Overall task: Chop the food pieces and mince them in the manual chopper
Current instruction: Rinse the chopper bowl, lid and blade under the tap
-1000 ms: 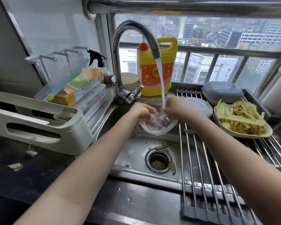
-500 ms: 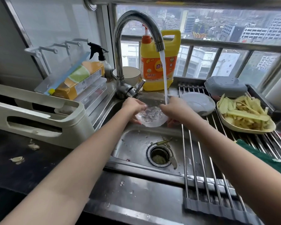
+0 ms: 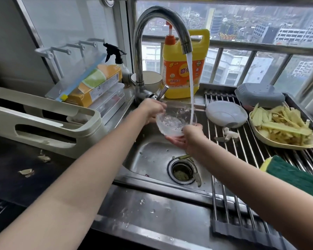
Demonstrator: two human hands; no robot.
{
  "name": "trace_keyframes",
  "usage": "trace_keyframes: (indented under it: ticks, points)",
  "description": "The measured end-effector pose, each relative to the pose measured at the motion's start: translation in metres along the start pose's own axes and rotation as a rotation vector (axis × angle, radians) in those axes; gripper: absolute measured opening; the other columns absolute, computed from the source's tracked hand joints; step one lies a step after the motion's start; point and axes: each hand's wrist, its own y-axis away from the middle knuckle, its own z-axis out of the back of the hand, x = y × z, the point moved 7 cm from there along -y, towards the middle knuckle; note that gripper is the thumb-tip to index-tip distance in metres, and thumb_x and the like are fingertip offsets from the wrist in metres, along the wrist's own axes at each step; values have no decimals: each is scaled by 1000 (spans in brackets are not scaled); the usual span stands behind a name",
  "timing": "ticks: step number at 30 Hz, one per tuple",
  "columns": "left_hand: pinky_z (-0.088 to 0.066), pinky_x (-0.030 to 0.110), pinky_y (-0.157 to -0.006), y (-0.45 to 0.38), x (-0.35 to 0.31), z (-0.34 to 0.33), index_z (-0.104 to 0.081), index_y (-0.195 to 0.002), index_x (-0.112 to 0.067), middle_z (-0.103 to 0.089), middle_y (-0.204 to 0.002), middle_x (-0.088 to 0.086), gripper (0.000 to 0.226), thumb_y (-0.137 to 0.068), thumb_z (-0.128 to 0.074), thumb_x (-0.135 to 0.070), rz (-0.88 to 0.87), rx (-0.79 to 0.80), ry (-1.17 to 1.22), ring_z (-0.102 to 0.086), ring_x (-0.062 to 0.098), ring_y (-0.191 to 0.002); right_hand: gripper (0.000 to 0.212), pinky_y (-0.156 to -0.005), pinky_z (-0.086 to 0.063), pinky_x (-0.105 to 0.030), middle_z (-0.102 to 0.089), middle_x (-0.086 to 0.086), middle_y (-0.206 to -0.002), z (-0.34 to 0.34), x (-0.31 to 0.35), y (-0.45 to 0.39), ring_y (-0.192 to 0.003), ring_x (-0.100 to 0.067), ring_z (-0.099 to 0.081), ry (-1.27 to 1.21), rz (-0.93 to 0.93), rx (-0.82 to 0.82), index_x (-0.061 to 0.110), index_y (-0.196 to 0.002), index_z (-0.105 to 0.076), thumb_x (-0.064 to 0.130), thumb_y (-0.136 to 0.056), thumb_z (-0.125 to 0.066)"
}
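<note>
The clear chopper bowl [image 3: 173,121] is held over the sink, tilted, its open mouth turned up and toward the far side, with running water falling onto its right rim and splashing inside. The white domed chopper lid [image 3: 226,114] lies on the drying rack to the right of the bowl. Just near of it on the rack rests a small white blade piece [image 3: 229,134]. Further right, a shallow cream dish [image 3: 271,143] holds a heap of pale yellow food strips [image 3: 282,123].
</note>
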Motion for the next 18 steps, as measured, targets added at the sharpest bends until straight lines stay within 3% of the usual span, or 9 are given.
trace_keyframes:
  ticks: [3,5,7,9,11,13,15,18]
  points:
    - [-54,35,-54,-8,5,-14,-57,-119,-14,-52,-129,10,44,-86,-48,14,12,13,20,-52,31,-115,34,-43,-55,-34,-62,-30,-79,-2,20,12,-53,-33,-66,55,245,-50,22,-123,-28,6,-95,-38]
    - [-56,32,-50,-9,20,-23,-51,-127,-14,-50,-119,9,47,-89,-44,14,78,53,81,-58,31,-103,33,-40,-50,-29,-64,-25,-80,-1,47,22,-46,-28,-65,348,494,-114,15,-122,-35,14,-91,-47]
    - [-52,26,-57,-7,35,-34,-47,-134,-12,-57,-106,7,43,-95,-43,5,153,126,98,-63,23,-85,27,-38,-48,-27,-65,-20,-80,0,68,28,-44,-23,-65,540,594,-145,9,-112,-43,20,-90,-53]
    - [-55,31,-62,-6,41,-42,-50,-124,-8,-63,-102,10,29,-100,-35,-2,237,169,118,-69,25,-86,25,-37,-46,-22,-65,-20,-72,6,68,25,-43,-20,-64,457,460,-105,0,-109,-48,18,-91,-53]
    - [-56,32,-56,1,32,-42,-52,-111,-7,-59,-94,18,25,-101,-29,-3,283,197,78,-69,28,-74,28,-38,-47,-20,-64,-21,-68,10,51,18,-45,-21,-65,301,243,-38,-2,-119,-45,9,-93,-49]
    - [-56,38,-77,0,16,-34,-49,-128,-9,-55,-102,20,35,-101,-27,-2,243,204,-60,-65,29,-84,41,-40,-50,-24,-65,-23,-64,9,31,12,-48,-26,-67,197,111,-12,2,-132,-33,0,-92,-41]
    - [-50,47,-95,-3,5,-25,-44,-138,-13,-47,-128,19,46,-99,-27,3,187,177,-104,-58,35,-112,51,-40,-51,-26,-66,-25,-59,5,18,14,-47,-29,-66,127,88,5,5,-140,-17,-1,-93,-36]
    - [-49,48,-96,-3,9,-23,-53,-128,-17,-49,-137,10,50,-95,-29,13,143,181,55,-53,32,-121,58,-50,-57,-33,-66,-29,-82,-4,21,28,-57,-32,-68,198,289,18,23,-141,-2,5,-97,-36]
